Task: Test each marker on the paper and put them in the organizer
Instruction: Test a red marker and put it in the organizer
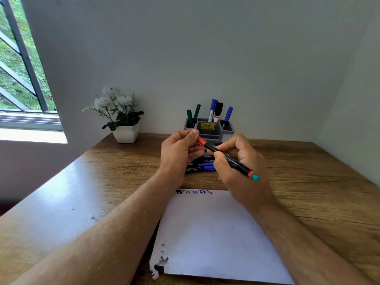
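2 hands grip 1 red marker [226, 159]: left hand [176, 155] pinches its cap [201, 140], right hand [238, 163] holds the barrel; a crooked push could ink fingers above the paper's [216, 233] far edge

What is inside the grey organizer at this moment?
The grey organizer holds two green markers at its left, a blue and a black-capped one in the middle, another blue at the right. Their lower ends are hidden by its walls.
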Available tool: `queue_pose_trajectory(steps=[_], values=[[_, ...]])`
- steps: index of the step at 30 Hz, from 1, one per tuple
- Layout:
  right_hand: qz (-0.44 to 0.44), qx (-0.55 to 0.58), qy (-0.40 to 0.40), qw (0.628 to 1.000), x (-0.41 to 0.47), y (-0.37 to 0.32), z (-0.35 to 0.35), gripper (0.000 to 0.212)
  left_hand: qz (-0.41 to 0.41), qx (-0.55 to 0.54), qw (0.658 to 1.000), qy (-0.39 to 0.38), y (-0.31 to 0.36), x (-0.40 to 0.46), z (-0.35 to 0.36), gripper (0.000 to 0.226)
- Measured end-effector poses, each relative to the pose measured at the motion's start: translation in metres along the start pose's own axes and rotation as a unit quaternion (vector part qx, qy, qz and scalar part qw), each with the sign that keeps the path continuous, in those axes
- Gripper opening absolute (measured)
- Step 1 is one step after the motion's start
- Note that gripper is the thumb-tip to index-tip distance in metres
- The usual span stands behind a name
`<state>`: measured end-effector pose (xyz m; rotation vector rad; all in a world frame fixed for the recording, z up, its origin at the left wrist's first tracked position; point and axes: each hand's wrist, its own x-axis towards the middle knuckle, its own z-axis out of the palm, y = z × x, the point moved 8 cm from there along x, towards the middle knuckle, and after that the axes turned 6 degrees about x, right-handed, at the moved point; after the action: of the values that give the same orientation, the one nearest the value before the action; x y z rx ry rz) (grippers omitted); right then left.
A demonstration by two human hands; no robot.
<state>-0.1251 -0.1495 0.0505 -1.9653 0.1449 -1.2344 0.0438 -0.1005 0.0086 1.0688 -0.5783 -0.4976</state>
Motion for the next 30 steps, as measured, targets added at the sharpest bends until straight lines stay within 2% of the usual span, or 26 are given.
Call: queue_pose_trajectory(steps=[2, 6, 9, 11, 13, 16, 23, 30], values=[[-0.015, -0.015, -0.005, 1.000, 0.001, -0.001, 0.002, 0.010, 0.001, 0.000, 1.000, 0.002, 0.001, 0.000, -0.001, 0.008], [-0.052, -0.071, -0.021, 0.996, 0.003, -0.008, 0.003, 0.028, -0.002, -0.004, 1.000, 0.002, 0.000, 0.001, -0.002, 0.008], [-0.046, -0.044, -0.035, 0.997, 0.000, -0.010, 0.005, 0.036, -0.007, -0.013, 1.000, 0.015, 0.000, 0.001, -0.004, 0.007], [-0.031, -0.022, -0.026, 0.999, -0.001, -0.007, 0.004, 0.033, -0.007, -0.022, 0.999, 0.022, 0.001, 0.002, -0.006, 0.006], [-0.018, -0.022, 0.007, 1.000, 0.001, -0.002, -0.001, 0.020, -0.002, -0.029, 0.999, 0.023, 0.003, 0.002, -0.007, 0.006], [-0.033, -0.080, 0.052, 0.995, 0.001, -0.002, -0.007, 0.011, 0.001, -0.040, 0.999, 0.031, 0.005, 0.001, -0.010, 0.005], [-0.049, -0.188, 0.031, 0.981, 0.000, -0.002, -0.003, 0.022, 0.014, -0.057, 0.997, 0.042, 0.015, 0.002, -0.015, 0.005], [-0.020, -0.168, 0.019, 0.985, -0.002, 0.001, 0.003, 0.018, 0.009, -0.053, 0.997, 0.046, 0.014, 0.001, -0.013, 0.006]])
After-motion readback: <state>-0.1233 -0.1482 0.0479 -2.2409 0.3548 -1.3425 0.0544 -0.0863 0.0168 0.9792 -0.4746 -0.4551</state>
